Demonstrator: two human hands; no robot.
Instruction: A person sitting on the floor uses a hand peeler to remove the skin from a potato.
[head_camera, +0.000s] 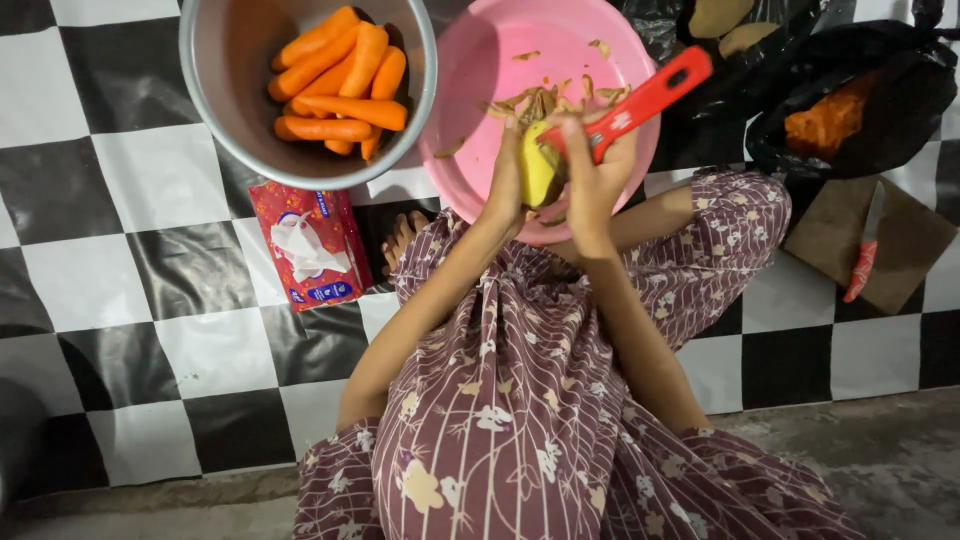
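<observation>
Fingers (505, 175) of left hand cradle potato (535, 170); right hand (598, 170) grips peeler (645, 100).

Matt metal bowl (215, 100), glossy pink plastic basin (480, 80), red plastic peeler (650, 95), shiny chequered floor sheet (130, 260).

carrots (340, 85) in pot (215, 90), basin (480, 90) right
</observation>
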